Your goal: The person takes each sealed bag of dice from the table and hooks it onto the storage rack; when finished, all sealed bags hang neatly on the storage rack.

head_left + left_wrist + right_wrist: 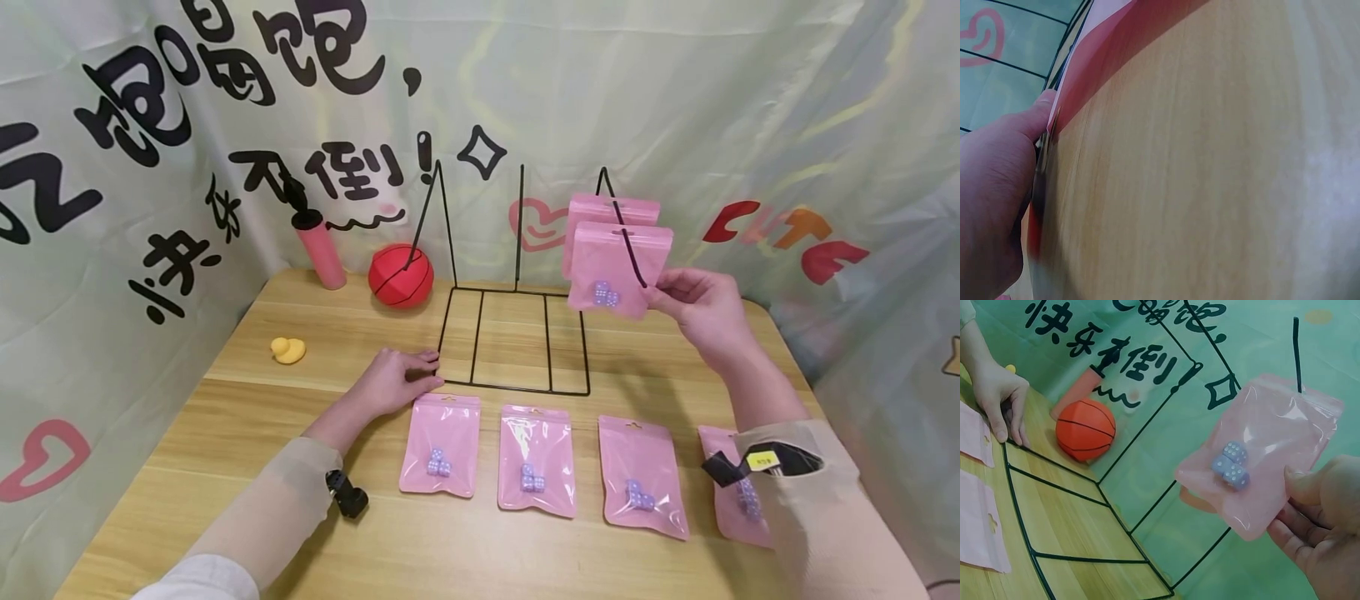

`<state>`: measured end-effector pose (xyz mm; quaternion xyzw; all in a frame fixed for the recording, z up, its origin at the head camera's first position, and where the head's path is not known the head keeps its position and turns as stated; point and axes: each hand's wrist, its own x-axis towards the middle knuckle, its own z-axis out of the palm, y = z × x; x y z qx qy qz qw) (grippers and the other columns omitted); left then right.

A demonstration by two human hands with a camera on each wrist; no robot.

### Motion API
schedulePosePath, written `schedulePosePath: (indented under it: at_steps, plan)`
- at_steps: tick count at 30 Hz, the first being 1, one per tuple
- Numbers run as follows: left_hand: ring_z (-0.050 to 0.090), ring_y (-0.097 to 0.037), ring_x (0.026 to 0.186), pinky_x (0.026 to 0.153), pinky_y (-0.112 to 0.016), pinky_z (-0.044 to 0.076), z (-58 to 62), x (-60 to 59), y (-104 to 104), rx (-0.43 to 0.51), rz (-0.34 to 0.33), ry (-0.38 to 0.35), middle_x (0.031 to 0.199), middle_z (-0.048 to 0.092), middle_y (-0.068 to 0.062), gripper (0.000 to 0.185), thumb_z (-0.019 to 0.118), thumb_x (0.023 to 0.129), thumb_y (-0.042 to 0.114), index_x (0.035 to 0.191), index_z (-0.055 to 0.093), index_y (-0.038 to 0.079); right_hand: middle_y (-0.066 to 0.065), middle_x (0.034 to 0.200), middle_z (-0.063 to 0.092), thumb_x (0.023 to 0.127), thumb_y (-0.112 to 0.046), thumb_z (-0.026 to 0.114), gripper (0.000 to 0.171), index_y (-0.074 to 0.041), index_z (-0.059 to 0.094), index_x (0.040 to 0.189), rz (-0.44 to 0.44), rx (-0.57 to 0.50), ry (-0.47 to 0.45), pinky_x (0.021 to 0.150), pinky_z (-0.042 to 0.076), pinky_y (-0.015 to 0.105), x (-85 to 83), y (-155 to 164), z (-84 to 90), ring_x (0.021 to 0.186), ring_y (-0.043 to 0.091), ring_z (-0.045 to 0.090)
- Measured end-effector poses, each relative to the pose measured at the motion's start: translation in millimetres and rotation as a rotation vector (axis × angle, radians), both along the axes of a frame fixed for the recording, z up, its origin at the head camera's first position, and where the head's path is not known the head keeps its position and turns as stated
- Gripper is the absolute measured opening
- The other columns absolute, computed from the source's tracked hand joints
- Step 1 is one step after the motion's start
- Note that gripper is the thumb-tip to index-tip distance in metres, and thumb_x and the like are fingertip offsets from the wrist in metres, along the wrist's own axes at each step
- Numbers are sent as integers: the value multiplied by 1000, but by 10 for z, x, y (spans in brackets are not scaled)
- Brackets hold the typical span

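In the head view, a pink pouch [617, 268] holding dice is pinched at its right edge by the right hand [701, 312], and its hang hole sits on the right hook of the black wire rack [517, 337], in front of a second pouch [611, 210] already hung there. The left hand [393, 379] is laid with relaxed fingers on the rack's near-left corner, apparently to steady it on the bench [247, 392]. Four more pouches [536, 471] are laid in a row along the near side.

In the left wrist view, only the thumb side of the left hand [997, 200] is seen against bench wood; no grasp is shown.

In the right wrist view, the pouch [1257, 453] is clamped between thumb and fingers [1307, 487], its top threaded on the wire. An orange ball [1085, 430] is seen behind the rack.
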<state>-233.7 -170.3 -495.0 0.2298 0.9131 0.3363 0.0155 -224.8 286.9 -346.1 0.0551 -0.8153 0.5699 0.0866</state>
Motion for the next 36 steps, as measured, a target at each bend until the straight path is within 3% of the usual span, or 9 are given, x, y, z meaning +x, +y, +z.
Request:
schedulePosePath:
  at_steps: [4,9,15,20,36]
  plan:
    - [58,-20,136,124,-63,21,-14,5,-9,-7,3,1,138,68,-1,39,83,96,34,126,78,9,-7,100,78,100,-20,78,30,2,73,120,-2,52,-39,83,55,18,33,58,0,94,8,71]
    - [58,-18,136,125,-60,22,-15,9,-7,-11,12,-10,138,68,0,40,83,95,35,126,78,10,-4,114,78,102,-27,75,39,0,70,129,16,147,-76,85,55,15,131,156,4,101,7,71]
    - [57,-18,136,123,-50,30,-3,11,1,-12,15,-17,139,68,-1,40,82,96,34,126,78,10,-10,110,76,101,-24,76,39,2,69,130,63,221,-84,80,56,15,286,326,-7,99,2,71]
    - [57,-18,136,124,-55,26,-8,-1,-5,-19,8,-5,139,67,0,40,82,96,35,126,78,10,-12,111,75,101,-19,76,38,5,67,130,106,248,-83,80,56,14,421,492,-18,98,-1,71]
    - [59,-21,135,123,-59,27,15,6,-1,-9,-2,12,138,69,-2,40,83,95,34,127,78,10,-16,111,74,102,-22,76,39,2,66,131,41,364,-148,77,55,11,846,931,-122,95,-7,69]
